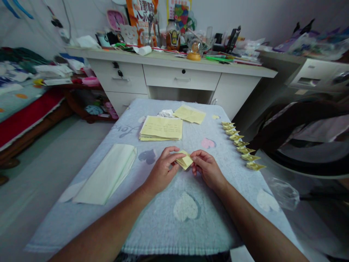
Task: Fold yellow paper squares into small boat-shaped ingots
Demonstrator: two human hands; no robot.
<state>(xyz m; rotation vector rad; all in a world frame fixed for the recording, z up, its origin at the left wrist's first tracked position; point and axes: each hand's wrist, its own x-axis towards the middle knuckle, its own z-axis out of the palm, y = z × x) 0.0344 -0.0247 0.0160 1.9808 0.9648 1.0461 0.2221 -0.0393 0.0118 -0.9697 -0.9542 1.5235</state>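
A small piece of folded yellow paper [185,161] is held between both hands, just over the blue cloth. My left hand [164,166] pinches its left side with thumb and fingers. On its right corner, my right hand [206,165] is closed with thumb and forefinger. Beyond the hands lies a stack of yellow paper sheets [161,127], with handwriting on the top one. Another loose yellow sheet [190,114] rests behind it. Several folded yellow paper boats [242,149] stand in a row along the right edge of the table.
A heart-patterned blue cloth [169,233] covers the table. Folded pale green paper [106,174] lies at left, and crumpled white tissue [165,113] sits behind the stack. A cluttered white desk [180,78] stands beyond. To the right is a washing machine [321,74]; a bed [27,105] is at left.
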